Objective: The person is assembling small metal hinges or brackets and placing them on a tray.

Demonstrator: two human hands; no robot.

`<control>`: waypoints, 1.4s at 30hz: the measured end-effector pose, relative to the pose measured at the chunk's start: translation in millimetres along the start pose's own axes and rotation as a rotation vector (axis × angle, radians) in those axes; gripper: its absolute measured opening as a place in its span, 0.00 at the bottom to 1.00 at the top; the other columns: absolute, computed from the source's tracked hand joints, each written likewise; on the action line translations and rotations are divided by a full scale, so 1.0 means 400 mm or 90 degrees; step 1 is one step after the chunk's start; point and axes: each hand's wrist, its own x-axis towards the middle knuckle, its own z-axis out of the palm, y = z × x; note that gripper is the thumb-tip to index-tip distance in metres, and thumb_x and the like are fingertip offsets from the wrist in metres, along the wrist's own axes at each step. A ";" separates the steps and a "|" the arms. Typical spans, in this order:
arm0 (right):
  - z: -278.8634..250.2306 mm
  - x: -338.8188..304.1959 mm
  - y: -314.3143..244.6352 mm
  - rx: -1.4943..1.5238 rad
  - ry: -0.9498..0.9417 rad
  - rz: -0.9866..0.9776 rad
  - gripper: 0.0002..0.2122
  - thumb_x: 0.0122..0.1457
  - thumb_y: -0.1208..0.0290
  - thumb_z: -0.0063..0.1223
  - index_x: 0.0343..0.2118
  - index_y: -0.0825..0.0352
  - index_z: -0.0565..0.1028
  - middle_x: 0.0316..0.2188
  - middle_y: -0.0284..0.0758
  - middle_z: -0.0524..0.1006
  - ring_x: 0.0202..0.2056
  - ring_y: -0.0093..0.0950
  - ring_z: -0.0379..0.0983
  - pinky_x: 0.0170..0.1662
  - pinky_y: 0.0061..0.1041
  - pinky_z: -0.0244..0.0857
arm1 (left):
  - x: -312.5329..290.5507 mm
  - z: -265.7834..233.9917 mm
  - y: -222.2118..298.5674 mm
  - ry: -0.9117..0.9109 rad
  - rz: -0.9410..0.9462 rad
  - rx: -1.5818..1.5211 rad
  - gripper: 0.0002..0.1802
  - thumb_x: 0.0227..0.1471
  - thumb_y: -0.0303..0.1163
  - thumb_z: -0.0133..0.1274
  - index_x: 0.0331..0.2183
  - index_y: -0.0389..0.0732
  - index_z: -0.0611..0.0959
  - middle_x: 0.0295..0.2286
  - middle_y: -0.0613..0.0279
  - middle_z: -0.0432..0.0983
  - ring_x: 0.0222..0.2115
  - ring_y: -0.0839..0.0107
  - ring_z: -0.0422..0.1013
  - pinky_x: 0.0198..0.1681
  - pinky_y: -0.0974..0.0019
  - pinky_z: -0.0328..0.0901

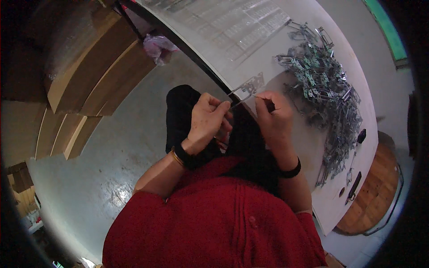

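Note:
Over the table's near edge, both hands hold a thin silver metal bracket [253, 85] with slim rods and a flat cut-out plate. My left hand [206, 119] is closed, its thumb and forefinger pinching the lower left end. My right hand [275, 117] pinches the bracket's right side between thumb and finger. Whether these are one part or two joined parts is too small to tell. To the right of my right hand lies a large tangled pile of similar metal brackets [324, 89] on the white table [286, 85].
Flat clear plastic packaging [237, 27] lies on the table's far part. A black-handled tool [355, 185] rests near the right edge, beside a round wooden stool [373, 187]. Cardboard boxes [89, 67] are stacked at left, with a pinkish plastic bag [157, 47] near them.

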 end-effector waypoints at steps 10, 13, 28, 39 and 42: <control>-0.011 0.017 -0.006 -0.023 0.010 0.000 0.03 0.56 0.81 0.58 0.33 0.68 0.77 0.28 0.40 0.78 0.28 0.38 0.77 0.32 0.33 0.70 | 0.003 -0.001 -0.009 -0.003 0.012 -0.005 0.15 0.62 0.31 0.56 0.40 0.34 0.67 0.26 0.51 0.80 0.17 0.69 0.76 0.18 0.68 0.68; -0.006 0.019 0.000 -0.030 0.019 -0.021 0.03 0.56 0.81 0.58 0.33 0.68 0.77 0.28 0.41 0.78 0.29 0.38 0.77 0.32 0.34 0.71 | 0.003 -0.001 -0.007 -0.007 0.014 -0.008 0.15 0.63 0.31 0.56 0.39 0.34 0.67 0.27 0.50 0.80 0.17 0.69 0.77 0.19 0.67 0.69; -0.003 0.021 -0.008 -0.055 0.012 -0.048 0.05 0.55 0.84 0.57 0.33 0.67 0.76 0.27 0.41 0.76 0.28 0.41 0.74 0.31 0.37 0.69 | 0.002 -0.001 -0.006 -0.003 0.017 0.008 0.15 0.63 0.31 0.57 0.39 0.34 0.67 0.27 0.50 0.81 0.17 0.69 0.76 0.19 0.68 0.69; -0.002 0.020 -0.007 -0.056 0.024 -0.053 0.04 0.56 0.83 0.57 0.33 0.67 0.76 0.27 0.41 0.77 0.28 0.40 0.75 0.31 0.37 0.69 | -0.001 0.001 -0.003 -0.004 0.017 0.004 0.15 0.63 0.31 0.56 0.39 0.35 0.68 0.27 0.51 0.81 0.17 0.70 0.76 0.19 0.68 0.69; 0.001 0.019 -0.002 -0.047 0.024 -0.068 0.04 0.56 0.82 0.57 0.33 0.67 0.76 0.27 0.41 0.77 0.29 0.40 0.75 0.31 0.36 0.70 | 0.002 0.001 -0.005 0.002 0.011 0.009 0.14 0.63 0.31 0.56 0.39 0.35 0.68 0.27 0.51 0.81 0.17 0.70 0.76 0.19 0.68 0.69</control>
